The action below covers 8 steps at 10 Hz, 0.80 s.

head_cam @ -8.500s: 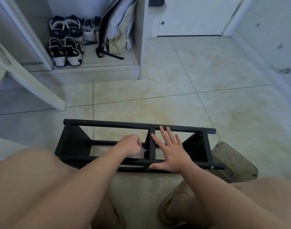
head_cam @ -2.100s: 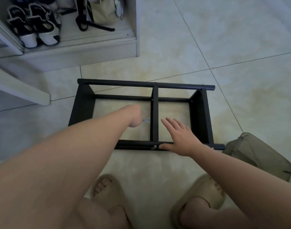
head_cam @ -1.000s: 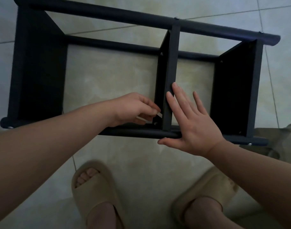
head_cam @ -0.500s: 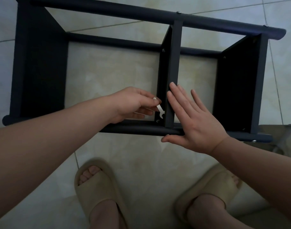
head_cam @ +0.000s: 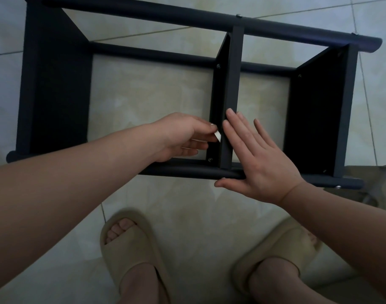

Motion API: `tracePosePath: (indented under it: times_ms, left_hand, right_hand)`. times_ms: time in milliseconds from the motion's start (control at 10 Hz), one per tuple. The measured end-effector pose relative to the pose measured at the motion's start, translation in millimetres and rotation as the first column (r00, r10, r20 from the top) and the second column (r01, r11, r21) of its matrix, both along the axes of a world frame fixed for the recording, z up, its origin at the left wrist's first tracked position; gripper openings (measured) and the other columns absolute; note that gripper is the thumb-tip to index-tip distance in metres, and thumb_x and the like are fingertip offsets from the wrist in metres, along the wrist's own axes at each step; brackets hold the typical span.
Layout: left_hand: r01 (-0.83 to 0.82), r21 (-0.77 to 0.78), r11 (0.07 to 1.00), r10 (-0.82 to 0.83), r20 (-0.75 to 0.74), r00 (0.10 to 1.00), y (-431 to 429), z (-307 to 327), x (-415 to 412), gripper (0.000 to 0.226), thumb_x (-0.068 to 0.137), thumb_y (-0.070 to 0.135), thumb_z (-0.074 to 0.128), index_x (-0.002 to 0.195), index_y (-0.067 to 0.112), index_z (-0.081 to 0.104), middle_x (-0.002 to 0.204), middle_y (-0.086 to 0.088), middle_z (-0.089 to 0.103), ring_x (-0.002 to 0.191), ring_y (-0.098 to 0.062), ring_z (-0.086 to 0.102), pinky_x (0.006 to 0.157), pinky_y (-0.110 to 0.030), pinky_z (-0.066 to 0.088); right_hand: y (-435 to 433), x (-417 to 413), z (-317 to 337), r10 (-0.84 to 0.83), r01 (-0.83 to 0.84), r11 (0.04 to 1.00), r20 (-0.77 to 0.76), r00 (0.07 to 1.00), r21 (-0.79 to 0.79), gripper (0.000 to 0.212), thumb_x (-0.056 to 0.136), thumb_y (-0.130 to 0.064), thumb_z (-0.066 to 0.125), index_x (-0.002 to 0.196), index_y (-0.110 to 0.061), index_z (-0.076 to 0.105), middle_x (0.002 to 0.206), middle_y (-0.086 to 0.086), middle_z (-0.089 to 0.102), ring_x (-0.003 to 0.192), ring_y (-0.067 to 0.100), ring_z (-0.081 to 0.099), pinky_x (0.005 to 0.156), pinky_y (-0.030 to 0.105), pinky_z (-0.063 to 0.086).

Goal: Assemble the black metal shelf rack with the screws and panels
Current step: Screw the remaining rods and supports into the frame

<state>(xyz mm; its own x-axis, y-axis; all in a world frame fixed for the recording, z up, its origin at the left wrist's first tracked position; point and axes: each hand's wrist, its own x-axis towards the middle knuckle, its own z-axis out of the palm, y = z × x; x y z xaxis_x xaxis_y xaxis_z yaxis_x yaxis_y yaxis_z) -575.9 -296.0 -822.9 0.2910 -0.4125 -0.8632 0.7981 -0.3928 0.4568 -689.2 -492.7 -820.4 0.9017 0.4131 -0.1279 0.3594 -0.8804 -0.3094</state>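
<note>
The black metal shelf rack (head_cam: 56, 84) lies on its side on the tiled floor, with two end panels and a middle panel (head_cam: 230, 102) between round tubes. My left hand (head_cam: 183, 137) pinches a small flat silver wrench (head_cam: 217, 136) beside the middle panel, above a screw (head_cam: 210, 159) near the front tube. My right hand (head_cam: 257, 159) lies flat with straight fingers against the middle panel and the front tube (head_cam: 187, 172), thumb below the tube.
My feet in beige slippers (head_cam: 130, 249) stand on the tiles just in front of the rack. An olive-coloured bag (head_cam: 383, 185) lies at the right edge, touching the rack's right end. Bare tile shows inside the rack's frame.
The left hand has lifted the wrench slightly up off the lower screw. The right hand has stayed flat on the middle panel. The view has moved much closer than seconds ago.
</note>
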Motion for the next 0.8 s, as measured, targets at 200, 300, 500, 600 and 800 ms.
tracePosePath:
  times_ms: [200, 300, 500, 600, 800]
  left_hand:
    - [-0.048, 0.012, 0.999, 0.048, 0.067, 0.997, 0.1, -0.3, -0.5, 0.008, 0.091, 0.031, 0.069, 0.097, 0.026, 0.068, 0.091, 0.005, 0.078, 0.078, -0.008, 0.07, 0.08, -0.031, 0.049]
    - [-0.06, 0.002, 0.998, 0.059, 0.073, 0.996, -1.5, 0.0, -0.4, 0.005, 0.091, 0.03, 0.07, 0.094, 0.026, 0.067, 0.089, 0.005, 0.077, 0.077, -0.009, 0.069, 0.081, -0.031, 0.049]
    - [0.016, 0.011, 1.0, -0.017, 0.09, 0.996, 0.9, 1.7, -1.5, 0.009, 0.092, 0.029, 0.069, 0.099, 0.024, 0.067, 0.089, 0.005, 0.078, 0.078, -0.009, 0.069, 0.078, -0.03, 0.048]
    - [0.036, 0.035, 0.999, -0.039, 0.108, 0.993, 1.7, 1.9, -2.5, 0.008, 0.093, 0.029, 0.069, 0.098, 0.023, 0.067, 0.087, 0.005, 0.077, 0.077, -0.009, 0.068, 0.074, -0.028, 0.048]
    - [0.031, 0.022, 0.999, -0.033, 0.096, 0.995, -2.1, 3.3, -3.2, 0.005, 0.093, 0.027, 0.068, 0.095, 0.022, 0.068, 0.084, 0.005, 0.077, 0.076, -0.009, 0.069, 0.075, -0.028, 0.049]
  right_hand:
    - [0.0, 0.1, -0.5, -0.002, 0.002, 1.0, 0.001, 1.0, 0.002, 0.106, 0.092, -0.077, 0.045, 0.161, -0.001, 0.016, 0.17, 0.014, 0.007, 0.158, 0.028, 0.007, 0.124, 0.057, 0.02]
    - [0.1, 0.2, -0.5, -0.004, 0.004, 1.0, 0.001, 1.0, 0.007, 0.106, 0.092, -0.076, 0.046, 0.161, -0.001, 0.017, 0.17, 0.014, 0.007, 0.158, 0.028, 0.007, 0.124, 0.058, 0.021]
    - [0.4, -0.1, -0.1, -0.005, 0.005, 1.0, 0.001, 1.0, 0.005, 0.106, 0.091, -0.076, 0.047, 0.16, -0.001, 0.017, 0.17, 0.014, 0.007, 0.158, 0.029, 0.008, 0.124, 0.058, 0.021]
    - [0.6, -0.1, 0.5, -0.006, 0.006, 1.0, -0.006, 1.0, -0.003, 0.107, 0.091, -0.077, 0.046, 0.16, -0.001, 0.016, 0.17, 0.014, 0.007, 0.158, 0.028, 0.008, 0.124, 0.058, 0.021]
    - [0.6, 0.0, 1.3, -0.01, 0.01, 1.0, -0.004, 1.0, -0.004, 0.107, 0.091, -0.076, 0.047, 0.16, -0.001, 0.018, 0.17, 0.014, 0.008, 0.158, 0.028, 0.009, 0.123, 0.058, 0.022]
